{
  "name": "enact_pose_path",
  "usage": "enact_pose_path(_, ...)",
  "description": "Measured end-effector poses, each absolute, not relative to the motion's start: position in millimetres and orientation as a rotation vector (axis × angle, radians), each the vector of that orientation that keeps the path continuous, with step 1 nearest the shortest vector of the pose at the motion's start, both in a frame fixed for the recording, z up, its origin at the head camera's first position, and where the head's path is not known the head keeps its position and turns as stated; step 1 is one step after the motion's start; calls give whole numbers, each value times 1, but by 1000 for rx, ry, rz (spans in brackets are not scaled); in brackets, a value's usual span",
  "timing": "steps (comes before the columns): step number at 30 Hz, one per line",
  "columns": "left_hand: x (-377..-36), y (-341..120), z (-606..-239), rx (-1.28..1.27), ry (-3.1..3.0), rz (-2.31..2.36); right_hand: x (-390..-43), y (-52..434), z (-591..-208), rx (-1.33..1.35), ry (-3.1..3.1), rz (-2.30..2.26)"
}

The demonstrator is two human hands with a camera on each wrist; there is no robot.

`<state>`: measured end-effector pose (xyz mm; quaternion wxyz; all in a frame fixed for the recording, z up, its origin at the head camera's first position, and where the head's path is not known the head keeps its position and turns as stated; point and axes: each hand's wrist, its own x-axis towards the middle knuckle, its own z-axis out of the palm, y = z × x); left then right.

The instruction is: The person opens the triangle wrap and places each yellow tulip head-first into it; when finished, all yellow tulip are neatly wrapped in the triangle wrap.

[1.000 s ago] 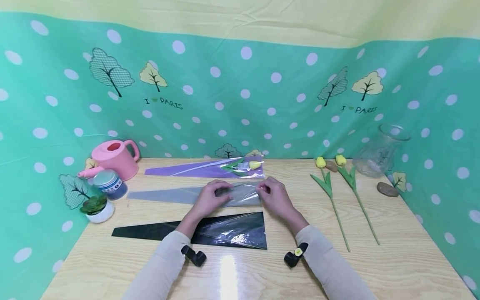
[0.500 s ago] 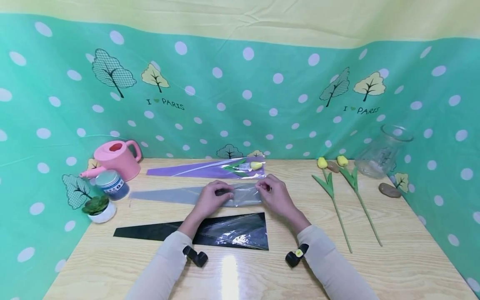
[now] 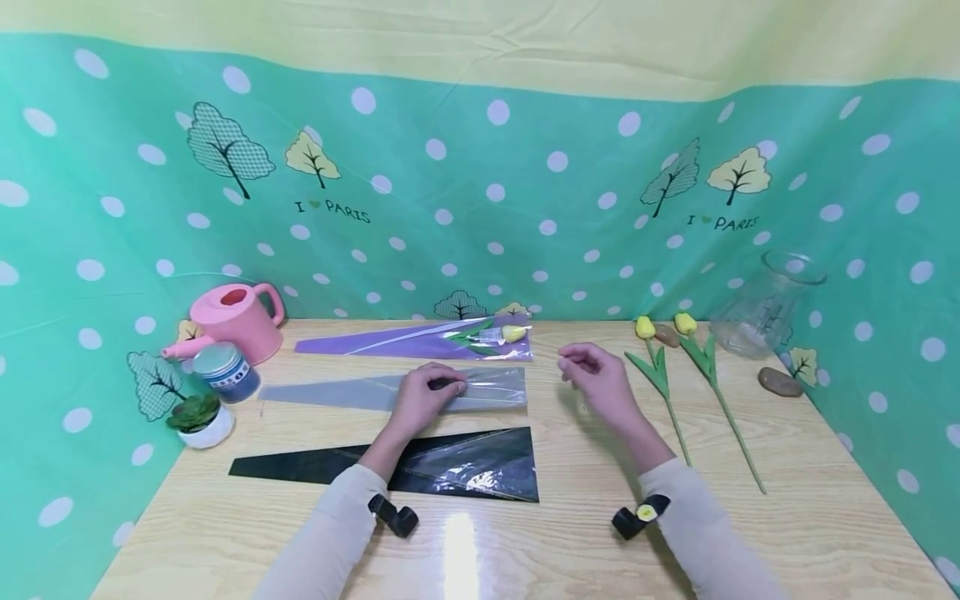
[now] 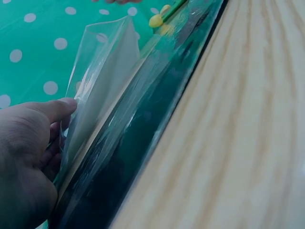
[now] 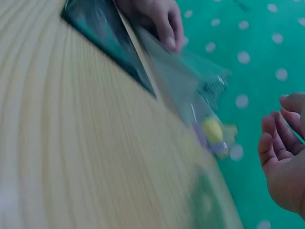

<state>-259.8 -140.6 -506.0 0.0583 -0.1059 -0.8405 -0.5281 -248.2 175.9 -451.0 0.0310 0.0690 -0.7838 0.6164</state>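
My left hand [image 3: 426, 398] pinches the clear upper film of the grey flower sleeve [image 3: 501, 388], which lies flat across the middle of the table. In the left wrist view the thumb [image 4: 64, 106] is on the film, and the mouth of the sleeve [image 4: 102, 62] stands lifted. My right hand [image 3: 596, 379] is in the air right of the sleeve's wide end, fingers loosely bent and holding nothing. A black sleeve [image 3: 480, 467] lies nearer me, partly under the left forearm. Farther back is a purple sleeve [image 3: 390, 343] with a yellow tulip [image 3: 513, 333] inside.
Two loose artificial tulips [image 3: 712, 367] lie at the right, one partly behind the right forearm. A glass vase [image 3: 757, 321] and brown stones [image 3: 780, 382] are beyond them. At the left stand a pink watering can [image 3: 236, 321], a blue jar [image 3: 227, 375] and a potted succulent [image 3: 202, 425].
My right hand has let go of the grey sleeve's open end and moved right toward the loose tulips. The left hand keeps its place on the sleeve.
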Motion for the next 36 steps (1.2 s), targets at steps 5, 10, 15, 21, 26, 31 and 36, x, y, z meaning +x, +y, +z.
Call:
enact_pose_path(5, -260, -141, -507, -323, -2544, -1586, -236, 220, -454, 80, -2432, 1925)
enact_pose_path(10, -261, -141, -508, -328, -2540, -1581, -219, 264, -460, -47, -2496, 1827)
enact_pose_path(15, -260, -139, -508, -339, -2541, -1584, -200, 302, -470, -180, -2573, 1716)
enact_pose_path(21, -261, -140, -509, -332, -2544, -1576, -188, 326, -481, -250, -2594, 1679)
enact_pose_path(26, -260, -141, -508, -324, -2546, -1575, -187, 326, -483, -259, -2714, 1477)
enact_pose_path(31, -260, -141, -507, -329, -2547, -1579, -186, 321, -483, -239, -2843, 1153)
enact_pose_path(36, -259, -141, -507, -321, -2544, -1586, -185, 314, -481, -278, -2828, 1078)
